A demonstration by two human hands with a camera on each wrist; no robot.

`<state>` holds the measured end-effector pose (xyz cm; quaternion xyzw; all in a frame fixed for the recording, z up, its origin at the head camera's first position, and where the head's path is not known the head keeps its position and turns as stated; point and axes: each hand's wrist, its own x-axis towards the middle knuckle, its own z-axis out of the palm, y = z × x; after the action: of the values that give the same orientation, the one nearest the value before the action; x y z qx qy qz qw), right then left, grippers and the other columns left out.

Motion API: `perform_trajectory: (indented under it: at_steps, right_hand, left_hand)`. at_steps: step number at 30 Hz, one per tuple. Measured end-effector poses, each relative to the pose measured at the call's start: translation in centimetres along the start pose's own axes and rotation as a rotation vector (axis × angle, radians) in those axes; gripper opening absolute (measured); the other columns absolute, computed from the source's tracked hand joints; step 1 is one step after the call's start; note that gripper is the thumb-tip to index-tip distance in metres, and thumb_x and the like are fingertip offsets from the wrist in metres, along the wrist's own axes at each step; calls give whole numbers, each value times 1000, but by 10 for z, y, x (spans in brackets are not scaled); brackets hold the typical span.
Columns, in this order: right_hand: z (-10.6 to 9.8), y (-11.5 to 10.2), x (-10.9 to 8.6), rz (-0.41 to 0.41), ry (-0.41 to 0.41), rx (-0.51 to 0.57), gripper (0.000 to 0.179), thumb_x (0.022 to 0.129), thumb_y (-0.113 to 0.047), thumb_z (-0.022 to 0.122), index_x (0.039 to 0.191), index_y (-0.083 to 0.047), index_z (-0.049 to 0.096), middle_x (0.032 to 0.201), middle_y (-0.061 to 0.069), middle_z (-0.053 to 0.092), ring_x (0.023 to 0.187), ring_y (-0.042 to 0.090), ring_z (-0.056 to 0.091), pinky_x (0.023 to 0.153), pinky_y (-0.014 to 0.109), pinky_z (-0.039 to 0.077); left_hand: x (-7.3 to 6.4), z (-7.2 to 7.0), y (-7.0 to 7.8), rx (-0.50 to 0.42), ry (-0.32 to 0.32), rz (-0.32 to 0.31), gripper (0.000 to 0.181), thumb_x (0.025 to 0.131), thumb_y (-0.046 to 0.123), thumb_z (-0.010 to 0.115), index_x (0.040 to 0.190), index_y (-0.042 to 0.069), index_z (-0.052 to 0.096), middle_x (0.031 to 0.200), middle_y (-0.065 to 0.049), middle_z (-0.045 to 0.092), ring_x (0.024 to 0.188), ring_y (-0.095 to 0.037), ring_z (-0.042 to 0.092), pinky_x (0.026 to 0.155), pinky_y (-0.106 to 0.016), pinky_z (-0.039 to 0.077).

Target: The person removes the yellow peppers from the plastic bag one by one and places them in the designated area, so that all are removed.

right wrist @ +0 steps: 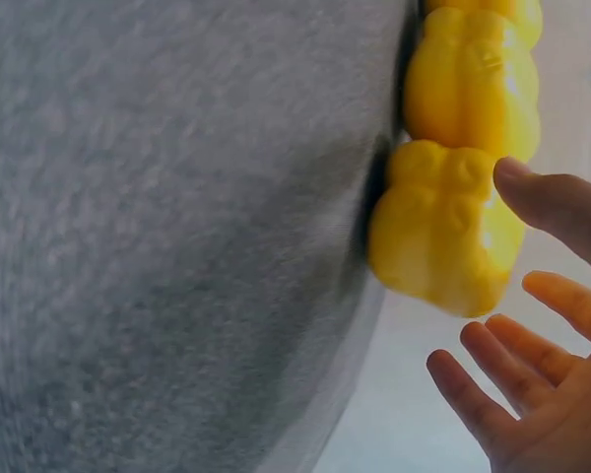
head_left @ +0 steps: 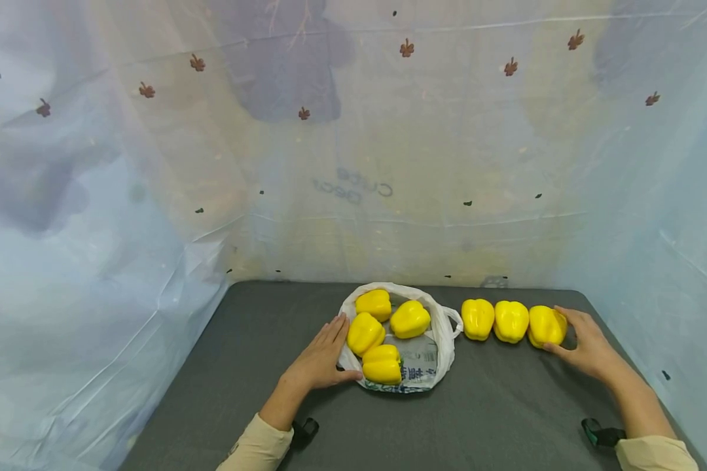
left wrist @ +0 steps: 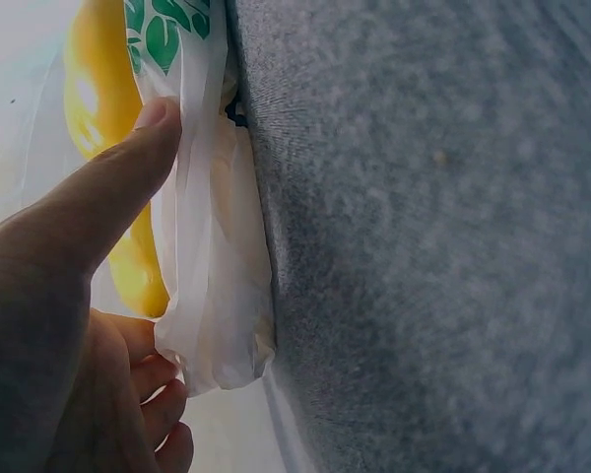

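A white plastic bag (head_left: 446,347) lies on the dark table with its mouth spread wide and several yellow bell peppers (head_left: 410,319) inside. My left hand (head_left: 321,356) rests against the bag's left side, its fingers fairly straight along the rim; in the left wrist view the thumb lies over the bag wall (left wrist: 202,246). Right of the bag, three more yellow bell peppers stand in a row. Around the rightmost pepper (right wrist: 448,227) my right hand (head_left: 589,343) is spread, thumb in front and fingers behind. Whether its fingertips touch the pepper I cannot tell.
The grey table (head_left: 241,340) carries the bag and the row. A bag handle loop (head_left: 455,322) reaches toward the leftmost pepper (head_left: 478,319) of the row, beside the middle one (head_left: 511,321). Pale patterned sheeting (head_left: 353,242) hangs behind the table and at both sides.
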<state>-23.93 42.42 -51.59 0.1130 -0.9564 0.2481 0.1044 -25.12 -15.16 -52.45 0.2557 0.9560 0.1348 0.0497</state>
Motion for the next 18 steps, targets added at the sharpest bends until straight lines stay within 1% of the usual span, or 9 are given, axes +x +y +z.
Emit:
perform_trajectory:
  at_steps: [4,10,18]
  right_hand:
    - [-2,-8,0,-31,49,-20,84,90,-13,88,153,12,40,145,45,37,130,66,36,96,84,36]
    - [-5,-32,1,-93,105,-17,79,88,-9,88,152,8,44,146,44,39,129,67,37,94,84,35]
    - [-2,-60,2,-131,112,13,77,87,-6,88,150,8,47,144,40,45,123,60,46,87,74,47]
  left_hand:
    - [0,0,-1,4,-4,-1,121,93,68,74,172,1,11,181,-15,5,167,-31,9,135,-50,14]
    - [-1,-1,0,7,-6,-3,120,93,67,74,172,0,11,181,-15,5,167,-31,9,135,-50,14]
    - [-2,-3,2,-13,-9,-4,120,93,66,75,172,0,11,180,-16,6,167,-31,9,135,-50,14]
